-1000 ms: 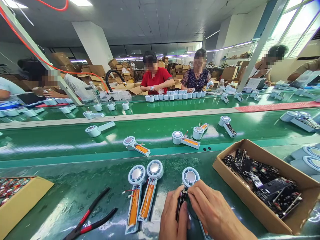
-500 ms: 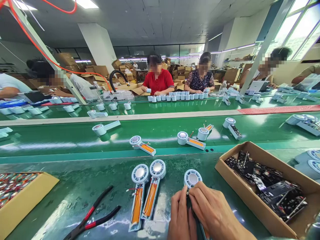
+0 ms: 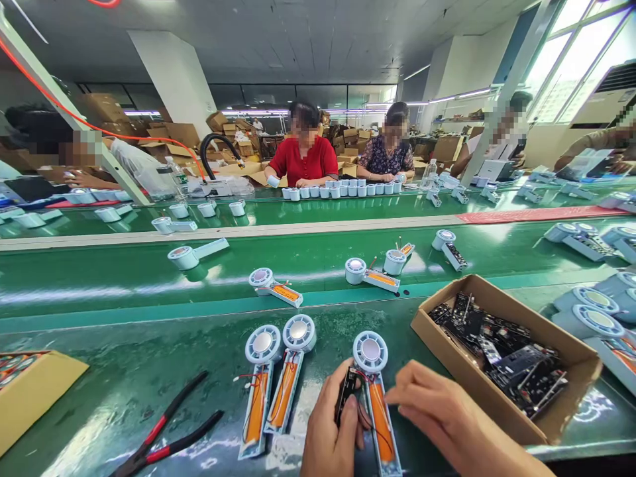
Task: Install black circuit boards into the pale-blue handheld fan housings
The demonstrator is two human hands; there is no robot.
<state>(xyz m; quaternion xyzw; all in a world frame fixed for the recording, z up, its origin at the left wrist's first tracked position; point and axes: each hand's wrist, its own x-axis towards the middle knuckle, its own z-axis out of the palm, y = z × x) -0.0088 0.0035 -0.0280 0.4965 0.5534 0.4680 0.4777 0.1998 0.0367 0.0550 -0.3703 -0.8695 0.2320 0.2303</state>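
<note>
My left hand is closed on a small black circuit board, held against the left side of a white handheld fan half with a round head and an orange battery in its open handle. My right hand hovers just right of that handle, fingers pinched near its thin red and black wires; whether anything sits between the fingertips is unclear. Two more open fan halves lie side by side to the left on the green bench.
A cardboard box of black circuit boards sits right of my hands. Red-handled pliers lie at lower left, beside another cardboard box. Several fan parts ride the green conveyor. Other people work across it.
My right hand has lifted off the fan handle and shifted right, uncovering the orange battery. My left hand keeps the black board beside the handle. The view shifted a little.
</note>
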